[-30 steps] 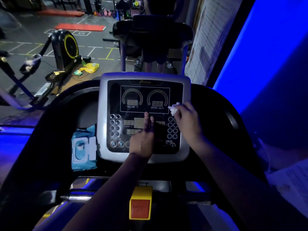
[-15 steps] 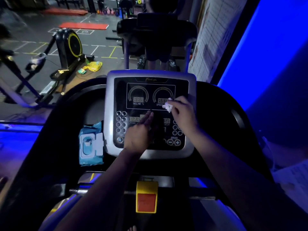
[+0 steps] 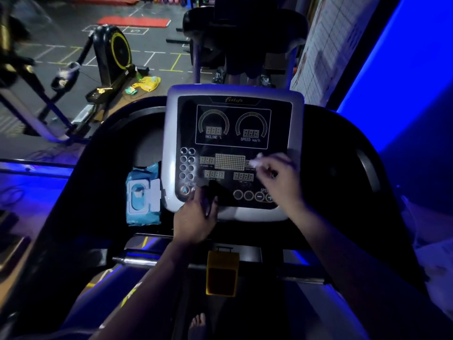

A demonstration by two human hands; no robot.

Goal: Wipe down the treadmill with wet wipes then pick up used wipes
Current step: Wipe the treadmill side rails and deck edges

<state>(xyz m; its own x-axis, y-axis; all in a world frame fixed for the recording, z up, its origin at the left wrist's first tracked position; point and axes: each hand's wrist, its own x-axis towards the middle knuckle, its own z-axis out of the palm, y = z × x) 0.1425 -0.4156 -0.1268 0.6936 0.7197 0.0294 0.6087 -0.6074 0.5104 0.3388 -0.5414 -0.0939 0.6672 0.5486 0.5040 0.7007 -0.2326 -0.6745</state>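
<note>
The treadmill console (image 3: 171, 123) with its dark display panel stands straight ahead of me. My right hand (image 3: 279, 182) pinches a small crumpled white wipe (image 3: 257, 162) against the right middle of the panel, beside the small number readouts. At the panel's lower left edge, near the incline buttons, my left hand (image 3: 196, 217) rests with its fingers stretched onto the surface; the fingertips are blurred and dark. A blue pack of wet wipes (image 3: 143, 200) with a white flip lid lies in the tray left of the console.
A yellow safety block (image 3: 221, 273) hangs on the crossbar below the console. My bare foot (image 3: 199, 325) shows on the belt. Another treadmill (image 3: 245, 28) with a person on it stands ahead, a fan machine (image 3: 115, 57) on the gym floor to the left, a blue-lit wall at the right.
Both hands slid down the panel toward me: the right with the wipe from the speed dial to the mid readouts, the left to the bottom edge. The view also shifted.
</note>
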